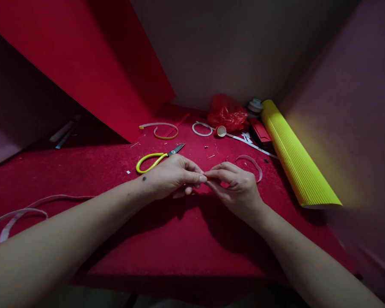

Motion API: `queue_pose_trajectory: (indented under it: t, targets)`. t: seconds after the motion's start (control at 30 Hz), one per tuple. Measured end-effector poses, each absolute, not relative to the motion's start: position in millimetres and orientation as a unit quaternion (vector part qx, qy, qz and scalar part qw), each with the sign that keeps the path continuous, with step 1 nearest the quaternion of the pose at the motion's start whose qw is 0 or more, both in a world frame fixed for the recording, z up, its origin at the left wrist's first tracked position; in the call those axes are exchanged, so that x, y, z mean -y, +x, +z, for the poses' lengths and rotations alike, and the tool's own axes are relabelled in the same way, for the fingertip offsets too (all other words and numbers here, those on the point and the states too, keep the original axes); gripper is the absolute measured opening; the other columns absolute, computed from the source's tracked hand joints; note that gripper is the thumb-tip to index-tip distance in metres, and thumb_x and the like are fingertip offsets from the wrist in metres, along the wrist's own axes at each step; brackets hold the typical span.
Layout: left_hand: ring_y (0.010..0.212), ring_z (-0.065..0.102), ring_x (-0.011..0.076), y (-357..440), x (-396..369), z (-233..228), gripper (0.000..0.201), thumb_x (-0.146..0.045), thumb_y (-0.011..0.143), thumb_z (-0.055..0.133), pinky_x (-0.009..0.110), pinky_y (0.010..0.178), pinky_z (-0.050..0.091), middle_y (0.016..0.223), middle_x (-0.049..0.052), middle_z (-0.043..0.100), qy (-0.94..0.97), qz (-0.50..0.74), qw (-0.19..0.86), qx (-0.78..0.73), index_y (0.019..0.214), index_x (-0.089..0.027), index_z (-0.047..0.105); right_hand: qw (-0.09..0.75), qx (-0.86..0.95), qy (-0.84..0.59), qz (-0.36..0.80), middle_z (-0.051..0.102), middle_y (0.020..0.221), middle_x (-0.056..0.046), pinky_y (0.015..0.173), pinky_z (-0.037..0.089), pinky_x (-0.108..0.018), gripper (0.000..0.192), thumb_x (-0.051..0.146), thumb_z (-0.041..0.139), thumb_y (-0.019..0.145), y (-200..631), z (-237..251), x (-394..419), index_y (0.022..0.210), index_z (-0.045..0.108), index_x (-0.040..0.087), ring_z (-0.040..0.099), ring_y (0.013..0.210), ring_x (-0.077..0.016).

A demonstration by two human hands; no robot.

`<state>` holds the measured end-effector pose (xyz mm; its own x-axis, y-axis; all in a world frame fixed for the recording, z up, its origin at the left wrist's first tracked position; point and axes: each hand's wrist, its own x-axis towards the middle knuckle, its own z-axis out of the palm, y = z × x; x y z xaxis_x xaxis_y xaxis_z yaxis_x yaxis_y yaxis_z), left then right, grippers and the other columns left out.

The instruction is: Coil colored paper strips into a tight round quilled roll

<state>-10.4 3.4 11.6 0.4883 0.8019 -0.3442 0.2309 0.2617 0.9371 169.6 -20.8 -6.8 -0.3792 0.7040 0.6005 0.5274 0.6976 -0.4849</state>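
My left hand (175, 175) and my right hand (235, 186) meet fingertip to fingertip over the red cloth (167, 239). Together they pinch a very small reddish piece (206, 176) that is mostly hidden by the fingers. Yellow-handled scissors (157, 158) lie just behind my left hand. A pale curved strip (253, 162) lies just behind my right hand.
A yellow corrugated roll (295, 158) lies along the right side. A big red sheet (93, 72) leans at the back left. A red plastic bag (227, 115), a tape ring (202, 129), a small roll (220, 131), curled bands (162, 130) and long white strips (16, 216) lie around.
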Motion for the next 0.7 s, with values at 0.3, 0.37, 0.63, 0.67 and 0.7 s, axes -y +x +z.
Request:
queue_pose_trajectory:
  t: [0.3,0.37,0.63,0.67,0.7]
  targets:
    - [0.036,0.035,0.0030,-18.9,-10.1,14.2,0.010,-0.020,0.066,0.071,0.018,0.035,0.019,0.049,-0.002,0.053,0.551,0.239,0.689,-0.406,0.071,-0.012,0.068,0.485,0.737,-0.365,0.298,0.069,0.078,-0.004,0.066,0.052,-0.031,0.010,0.015,0.071,0.073,171.3,-3.3,22.0,0.082,0.073,0.021,0.064,0.071,-0.0160]
    - [0.036,0.035,0.0029,-18.4,-10.1,14.3,0.010,-0.020,0.065,0.071,0.017,0.036,0.019,0.049,-0.002,0.053,0.546,0.246,0.692,-0.404,0.070,-0.012,0.068,0.497,0.730,-0.360,0.299,0.069,0.078,-0.004,0.066,0.052,-0.030,0.011,0.015,0.071,0.073,170.7,-3.7,22.9,0.081,0.074,0.021,0.063,0.071,-0.0160]
    - [0.036,0.039,0.0024,-16.0,-11.0,8.7,0.007,-0.016,0.064,0.071,0.015,0.035,0.024,0.053,-0.002,0.058,0.522,0.261,0.715,-0.386,0.068,-0.013,0.066,0.524,0.726,-0.345,0.281,0.064,0.082,-0.002,0.067,0.050,-0.029,0.016,0.016,0.073,0.072,171.0,-7.6,25.2,0.085,0.074,0.026,0.060,0.075,-0.0146]
    - [0.036,0.039,0.0024,-15.8,-10.8,7.8,0.007,-0.016,0.064,0.071,0.015,0.035,0.025,0.053,-0.002,0.058,0.515,0.263,0.721,-0.382,0.068,-0.013,0.066,0.526,0.726,-0.344,0.279,0.063,0.082,-0.001,0.067,0.049,-0.029,0.017,0.015,0.073,0.072,171.0,-7.5,25.4,0.086,0.074,0.026,0.059,0.075,-0.0143]
    - [0.036,0.039,0.0025,-15.7,-10.6,7.2,0.007,-0.016,0.064,0.071,0.015,0.035,0.026,0.052,-0.002,0.058,0.508,0.263,0.728,-0.379,0.068,-0.013,0.066,0.528,0.725,-0.342,0.279,0.062,0.082,-0.001,0.067,0.048,-0.029,0.019,0.014,0.073,0.072,170.9,-7.4,25.5,0.086,0.074,0.027,0.058,0.075,-0.0141]
